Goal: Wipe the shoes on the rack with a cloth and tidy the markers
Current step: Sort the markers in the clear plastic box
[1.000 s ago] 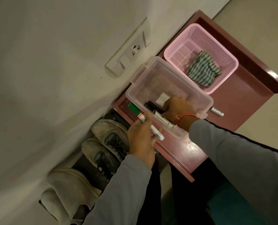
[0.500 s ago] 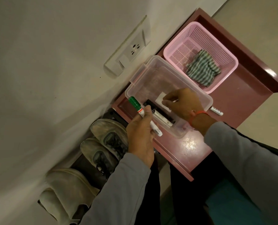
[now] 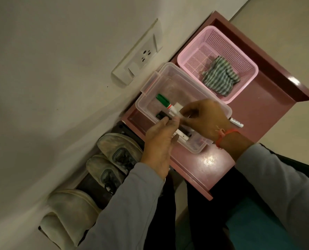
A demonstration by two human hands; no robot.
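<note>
Two hands meet over a clear plastic box [image 3: 151, 91] standing on a maroon shelf [image 3: 269, 107]. Left hand [image 3: 160, 139] and right hand [image 3: 207, 117] both pinch the white barrel of a green-capped marker [image 3: 163, 100], whose capped end points into the box. Black-capped marker [image 3: 161, 115] lies on the box floor beneath them; another marker [image 3: 236, 122] lies on the shelf just beside the box. Striped cloth [image 3: 220, 79] rests crumpled in a pink basket [image 3: 191, 53]. Below the shelf, grey shoes [image 3: 114, 156] and pale shoes [image 3: 68, 212] sit on the rack against the wall [image 3: 50, 87], which carries a socket [image 3: 141, 56].
</note>
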